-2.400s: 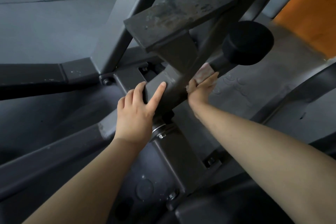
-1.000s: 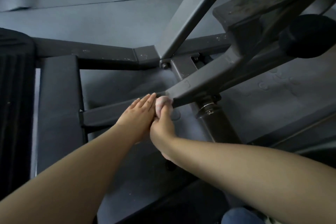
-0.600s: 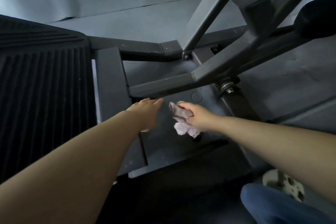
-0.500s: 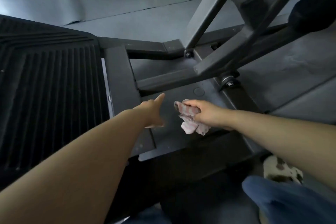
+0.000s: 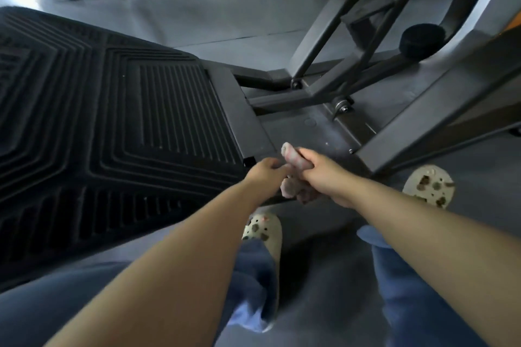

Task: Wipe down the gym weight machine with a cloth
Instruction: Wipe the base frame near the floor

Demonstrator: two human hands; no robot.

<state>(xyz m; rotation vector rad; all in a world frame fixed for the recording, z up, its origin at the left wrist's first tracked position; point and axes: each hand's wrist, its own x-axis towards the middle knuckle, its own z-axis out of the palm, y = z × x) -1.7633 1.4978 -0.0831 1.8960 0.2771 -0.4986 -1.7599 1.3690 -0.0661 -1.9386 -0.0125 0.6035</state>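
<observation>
— Where's the rag?
— My right hand point(image 5: 318, 175) grips the bunched pinkish cloth point(image 5: 293, 160); my left hand point(image 5: 266, 173) pinches its edge.
— And the target?
— The black ribbed rubber footplate point(image 5: 112, 127) lies left of the cloth, nearer my left hand.

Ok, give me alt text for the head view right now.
Right hand grips a crumpled pinkish cloth above the grey machine base plate, while the left hand pinches the cloth beside it. A black ribbed footplate fills the left; the person's spotted clogs stand below.
</observation>
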